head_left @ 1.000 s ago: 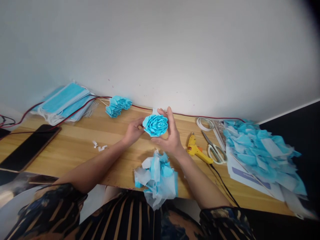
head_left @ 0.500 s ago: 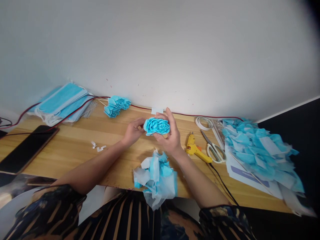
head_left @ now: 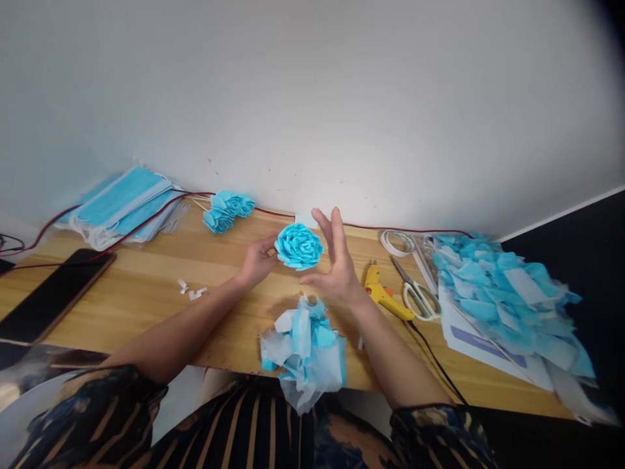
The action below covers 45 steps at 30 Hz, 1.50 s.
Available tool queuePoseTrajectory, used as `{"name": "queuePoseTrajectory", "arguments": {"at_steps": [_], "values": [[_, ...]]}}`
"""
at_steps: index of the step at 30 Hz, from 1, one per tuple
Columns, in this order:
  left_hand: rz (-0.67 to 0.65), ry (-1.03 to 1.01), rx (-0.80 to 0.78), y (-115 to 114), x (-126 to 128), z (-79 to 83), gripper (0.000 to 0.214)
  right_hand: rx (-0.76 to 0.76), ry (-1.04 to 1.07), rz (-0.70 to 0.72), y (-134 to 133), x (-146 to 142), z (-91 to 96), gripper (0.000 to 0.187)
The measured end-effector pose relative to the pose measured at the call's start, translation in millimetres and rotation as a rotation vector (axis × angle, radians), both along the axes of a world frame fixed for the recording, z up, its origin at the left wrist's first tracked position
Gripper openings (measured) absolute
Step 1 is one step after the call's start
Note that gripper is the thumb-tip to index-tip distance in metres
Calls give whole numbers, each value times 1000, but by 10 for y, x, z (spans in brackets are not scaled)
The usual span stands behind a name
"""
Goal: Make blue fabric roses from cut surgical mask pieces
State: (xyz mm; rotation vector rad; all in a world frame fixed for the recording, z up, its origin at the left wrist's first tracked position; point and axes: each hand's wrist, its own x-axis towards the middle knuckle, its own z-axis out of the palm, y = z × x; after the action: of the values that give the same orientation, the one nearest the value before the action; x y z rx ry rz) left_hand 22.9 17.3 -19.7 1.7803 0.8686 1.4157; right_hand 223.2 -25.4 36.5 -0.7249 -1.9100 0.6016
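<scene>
A blue rose-shaped flower [head_left: 299, 246] made of folded mask cloth is held above the wooden table [head_left: 146, 293]. My left hand [head_left: 257, 260] grips it from the left side and behind. Just right of the flower, my right hand [head_left: 336, 264] is off it, fingers stretched up and apart. Below both hands, at the table's near edge, lies a heap of blue and white cloth scraps [head_left: 303, 348].
A yellow glue gun [head_left: 381, 293], scissors [head_left: 414, 290] and a tape roll [head_left: 399, 241] lie to the right, beside a large pile of blue cut pieces [head_left: 508, 293] on paper. To the left are stacked face masks [head_left: 124, 205], finished blue flowers [head_left: 228, 208], a dark phone [head_left: 53, 293] and small white bits [head_left: 191, 290].
My right hand has let go of the flower and opened beside it. The left hand has turned the flower's face back up and lifted it slightly.
</scene>
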Motion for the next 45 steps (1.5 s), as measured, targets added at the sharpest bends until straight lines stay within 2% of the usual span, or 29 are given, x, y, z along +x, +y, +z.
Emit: {"name": "queuePoseTrajectory", "arguments": {"at_steps": [8, 11, 13, 19, 23, 26, 30, 32, 36, 38, 42, 45], "values": [[-84, 26, 11, -39, 33, 50, 29, -25, 42, 63, -43, -72, -40, 126], [-117, 40, -13, -55, 38, 39, 29, -32, 26, 65, -48, -95, -56, 130], [-129, 50, -19, -65, 40, 34, 27, -10, 21, 53, -56, -110, -60, 130], [-165, 19, 10, -77, 50, 40, 21, 73, 77, 5, -86, -150, -67, 111], [-148, 35, -8, -84, 52, 55, 22, 38, 90, -43, -80, -172, -107, 110], [-142, 35, -18, -95, 51, 76, 26, 17, 96, -35, -57, -169, -131, 115], [-118, 5, -59, -100, 56, 96, 33, 4, 55, 31, -25, -113, -102, 135], [-104, -19, -62, -87, 59, 88, 35, -15, 72, 36, -16, -68, -74, 127], [-108, -52, -10, -50, 57, 46, 33, -49, 130, 40, 1, 8, -45, 96], [-105, -47, -15, -44, 53, 36, 34, -61, 116, 24, 6, 22, -47, 100], [-128, -27, -62, -62, 53, 61, 38, -58, 85, 4, -7, 3, -50, 122], [-168, -17, -85, -84, 58, 89, 39, -48, 60, 22, -28, -26, -47, 129]]}}
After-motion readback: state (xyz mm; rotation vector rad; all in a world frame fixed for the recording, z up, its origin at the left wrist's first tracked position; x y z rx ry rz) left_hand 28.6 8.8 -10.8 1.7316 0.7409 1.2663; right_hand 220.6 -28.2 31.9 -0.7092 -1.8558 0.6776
